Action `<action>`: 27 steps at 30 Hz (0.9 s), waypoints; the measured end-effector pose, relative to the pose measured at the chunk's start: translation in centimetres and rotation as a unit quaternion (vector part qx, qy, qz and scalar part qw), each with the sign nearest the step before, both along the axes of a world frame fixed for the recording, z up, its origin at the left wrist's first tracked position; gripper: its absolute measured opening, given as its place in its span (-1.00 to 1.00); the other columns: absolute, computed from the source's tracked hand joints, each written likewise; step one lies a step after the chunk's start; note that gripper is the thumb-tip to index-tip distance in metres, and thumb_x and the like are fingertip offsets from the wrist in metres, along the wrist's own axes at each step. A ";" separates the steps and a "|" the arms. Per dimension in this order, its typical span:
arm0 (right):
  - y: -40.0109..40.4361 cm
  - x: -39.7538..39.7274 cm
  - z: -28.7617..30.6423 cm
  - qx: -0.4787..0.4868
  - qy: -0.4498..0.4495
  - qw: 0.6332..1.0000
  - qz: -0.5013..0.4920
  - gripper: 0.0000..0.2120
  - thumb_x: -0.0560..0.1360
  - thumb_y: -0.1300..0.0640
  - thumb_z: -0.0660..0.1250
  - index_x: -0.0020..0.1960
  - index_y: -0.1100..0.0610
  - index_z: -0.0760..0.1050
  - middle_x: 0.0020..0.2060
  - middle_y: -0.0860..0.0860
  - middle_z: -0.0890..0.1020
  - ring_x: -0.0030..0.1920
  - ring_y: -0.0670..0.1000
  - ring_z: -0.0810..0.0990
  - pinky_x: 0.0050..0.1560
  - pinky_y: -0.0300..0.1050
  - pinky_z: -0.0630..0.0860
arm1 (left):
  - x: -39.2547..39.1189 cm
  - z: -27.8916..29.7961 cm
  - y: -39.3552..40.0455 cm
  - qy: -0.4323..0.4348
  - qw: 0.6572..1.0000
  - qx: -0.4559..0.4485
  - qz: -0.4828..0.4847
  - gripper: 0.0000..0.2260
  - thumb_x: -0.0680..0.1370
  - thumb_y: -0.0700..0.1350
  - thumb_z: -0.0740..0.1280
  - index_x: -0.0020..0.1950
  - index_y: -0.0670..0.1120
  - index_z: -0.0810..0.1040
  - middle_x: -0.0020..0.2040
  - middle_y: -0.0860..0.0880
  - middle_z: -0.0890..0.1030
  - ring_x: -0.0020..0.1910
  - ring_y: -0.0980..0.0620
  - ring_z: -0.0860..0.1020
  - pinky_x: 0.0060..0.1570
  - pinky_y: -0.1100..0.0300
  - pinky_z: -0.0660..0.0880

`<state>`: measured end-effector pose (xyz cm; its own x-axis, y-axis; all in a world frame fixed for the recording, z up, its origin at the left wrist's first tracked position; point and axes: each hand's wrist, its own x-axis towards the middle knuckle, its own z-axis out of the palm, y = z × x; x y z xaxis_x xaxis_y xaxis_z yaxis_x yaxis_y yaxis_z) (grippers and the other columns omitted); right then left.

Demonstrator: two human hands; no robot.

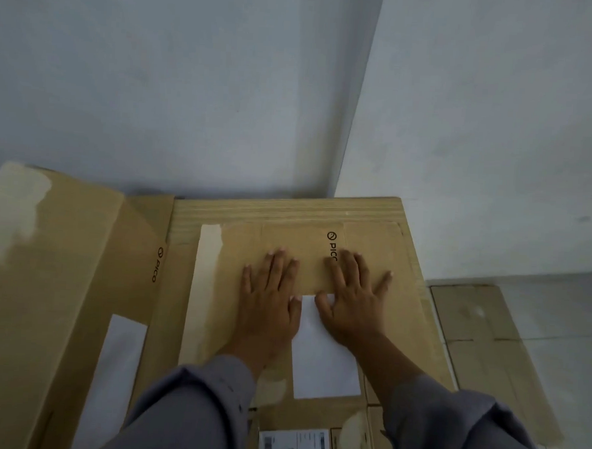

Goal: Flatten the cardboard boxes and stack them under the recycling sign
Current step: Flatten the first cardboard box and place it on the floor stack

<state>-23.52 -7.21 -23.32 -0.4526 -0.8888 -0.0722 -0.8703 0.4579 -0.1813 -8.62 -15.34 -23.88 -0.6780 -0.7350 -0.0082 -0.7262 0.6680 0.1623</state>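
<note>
both grips lie released, the left hand (270, 291) and right hand (352, 292) pressing palms-down on the flattened brown cardboard box (255, 325) atop a stack by the pale wall (191, 98). another brown cardboard box (44, 279) at left looks unflattened; no sign visible.

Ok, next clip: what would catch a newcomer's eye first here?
Two bare hands, left hand and right hand, pressing flat, fingers spread, on the brown flattened cardboard box atop a stack in the centre. Between them lies a blank white rectangular label. At left, another brown cardboard box shows its tilted panel.
</note>
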 end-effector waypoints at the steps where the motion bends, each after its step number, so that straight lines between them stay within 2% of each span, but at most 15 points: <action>1: -0.8 -0.2 0.0 -0.002 0.002 1.000 -0.002 -0.33 0.49 -0.27 -0.10 0.55 -0.06 0.11 0.57 0.02 0.07 0.57 0.09 -0.04 0.39 0.49 -0.21 | -0.4 0.0 -0.5 -0.003 1.000 -0.002 -0.005 -0.42 0.55 0.10 0.02 0.57 0.01 0.11 0.59 -0.06 0.08 0.57 -0.09 0.03 0.45 -0.26 0.04; 4: -3.5 -1.8 -0.1 -0.008 0.001 1.000 -0.001 -0.30 0.48 -0.33 -0.16 0.55 -0.08 0.09 0.57 0.01 0.05 0.57 0.08 -0.06 0.42 0.45 -0.18 | -1.7 0.0 -2.5 -0.009 1.000 -0.001 -0.027 -0.43 0.55 0.11 0.02 0.56 0.01 0.17 0.58 -0.07 0.12 0.56 -0.10 0.08 0.43 -0.27 0.10; 9: -3.9 -3.8 -0.9 -0.032 0.024 0.999 0.000 -0.33 0.49 -0.38 -0.14 0.54 -0.16 0.08 0.57 -0.05 0.05 0.57 0.03 -0.05 0.45 0.37 -0.16 | -1.7 -0.7 -3.9 0.003 1.000 -0.012 -0.013 -0.43 0.57 0.12 -0.05 0.58 0.03 0.03 0.60 -0.02 -0.01 0.58 -0.02 -0.07 0.51 -0.14 -0.07; 15: -2.9 -3.0 -0.5 -0.024 0.014 0.999 -0.039 -0.30 0.47 -0.41 -0.18 0.55 -0.17 0.03 0.58 0.00 0.00 0.57 0.08 -0.10 0.48 0.33 -0.17 | -1.4 -0.6 -3.4 0.007 1.000 0.005 0.010 -0.41 0.57 0.17 -0.06 0.59 0.06 -0.01 0.60 -0.04 -0.05 0.58 -0.05 -0.10 0.51 -0.16 -0.12; 20: 3.3 0.0 -0.5 -0.008 0.002 0.997 -0.077 -0.31 0.51 -0.38 -0.13 0.57 -0.12 -0.04 0.58 0.05 -0.10 0.56 0.13 -0.19 0.49 0.29 -0.20 | 0.7 -0.2 1.5 -0.012 0.998 0.020 0.066 -0.35 0.54 0.21 -0.14 0.59 -0.03 -0.03 0.60 -0.11 -0.05 0.57 -0.12 -0.09 0.50 -0.19 -0.12; 24: 8.6 2.8 -0.3 0.002 -0.004 0.997 -0.071 -0.31 0.54 -0.35 -0.12 0.58 -0.09 -0.11 0.57 0.08 -0.15 0.56 0.14 -0.24 0.49 0.28 -0.21 | 2.4 -0.1 7.8 -0.001 0.994 0.031 0.105 -0.37 0.57 0.17 -0.05 0.57 -0.12 0.11 0.58 -0.14 0.09 0.56 -0.15 0.04 0.48 -0.20 0.00; 27: 12.2 3.8 -0.3 0.018 -0.005 0.998 -0.059 -0.31 0.54 -0.37 -0.16 0.57 -0.09 -0.16 0.57 0.06 -0.20 0.55 0.13 -0.29 0.49 0.29 -0.22 | 4.6 -0.2 11.8 -0.021 0.992 0.034 0.122 -0.39 0.56 0.16 -0.02 0.55 -0.11 0.17 0.57 -0.14 0.16 0.55 -0.15 0.11 0.43 -0.30 0.04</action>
<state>-19.71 5.04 -23.58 -0.5525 -0.8264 -0.1084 -0.8085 0.5630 -0.1713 -4.04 -3.55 -24.12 -0.4773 -0.8743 -0.0880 -0.8724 0.4595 0.1666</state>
